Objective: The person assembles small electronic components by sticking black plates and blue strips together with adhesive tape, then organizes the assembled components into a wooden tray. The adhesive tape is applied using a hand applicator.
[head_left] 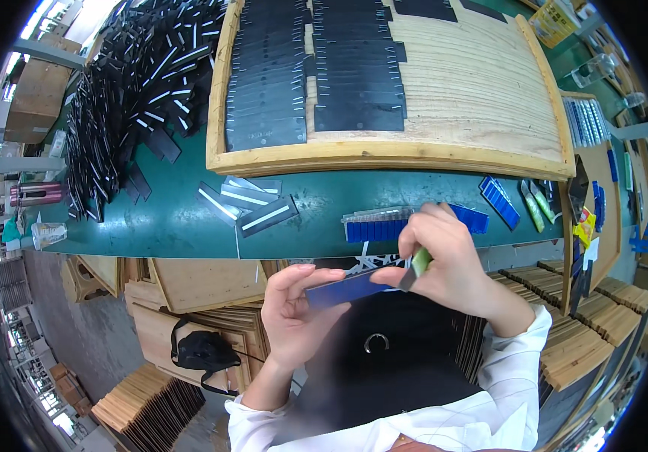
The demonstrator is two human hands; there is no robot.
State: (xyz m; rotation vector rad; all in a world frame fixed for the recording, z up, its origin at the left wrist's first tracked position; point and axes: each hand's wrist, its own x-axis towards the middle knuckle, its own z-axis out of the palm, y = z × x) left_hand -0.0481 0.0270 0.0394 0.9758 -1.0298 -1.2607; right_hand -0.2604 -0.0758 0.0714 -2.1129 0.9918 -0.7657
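Observation:
My left hand (294, 313) holds a thin, dark rectangular plate (343, 290) by one end, with a bluish sheen on its face. Between the fingers of my right hand (444, 252) is a small green-handled blade (419, 264), close to the plate's other end. Behind my hands, a row of blue strips in a clear holder (376, 227) lies at the table's front edge. White scraps (373, 261) hang just below that edge. A few dark plates with white strips (252, 200) lie further left on the green table (316, 203).
A wooden tray (391, 157) with rows of dark plates fills the back. Left of it rises a heap of dark pieces (128, 105). A blue strip pack (499, 202) and green-handled tools (536, 203) lie at right. Stacked wooden boards (147, 403) stand below the table.

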